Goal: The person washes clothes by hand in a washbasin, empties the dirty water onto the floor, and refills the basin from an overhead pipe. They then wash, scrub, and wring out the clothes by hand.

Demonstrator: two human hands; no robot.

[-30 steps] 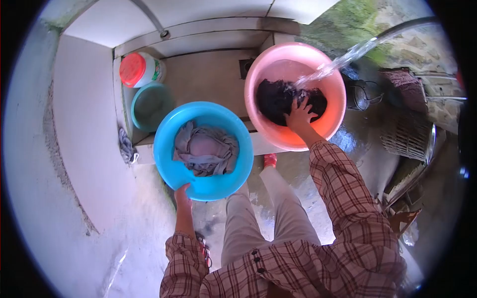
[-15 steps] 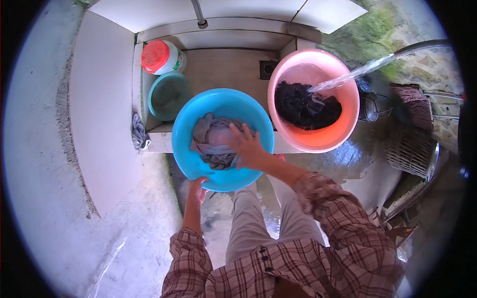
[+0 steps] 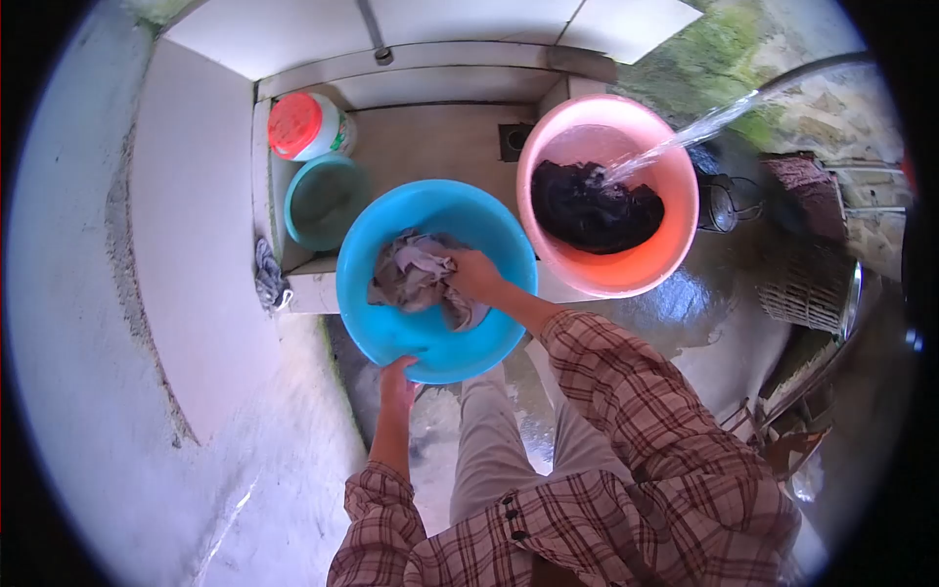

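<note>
A bright blue basin [image 3: 367,328] sits in the middle of the view, overlapping the front ledge of a tiled sink. Inside it lies a bunched greyish-mauve cloth [image 3: 411,269]. My right hand [image 3: 473,276] is closed on the cloth's right side, with folds bulging around the fingers. My left hand [image 3: 398,380] grips the basin's near rim, its fingers partly hidden beneath. To the right stands a pink basin [image 3: 680,240] holding dark wet clothing [image 3: 597,210]. Water from a hose [image 3: 807,73] streams onto that clothing.
A white tub with a red lid [image 3: 298,125] and a teal bowl [image 3: 325,205] stand at the sink's left. A grey rag [image 3: 269,274] hangs on the left ledge. A metal pipe [image 3: 374,29] hangs above. A slatted basket [image 3: 807,298] lies right on wet floor.
My right hand was spread over the cloth and is now closed on it, bunching the cloth up. My left hand stays at the basin's rim. The view has shifted slightly.
</note>
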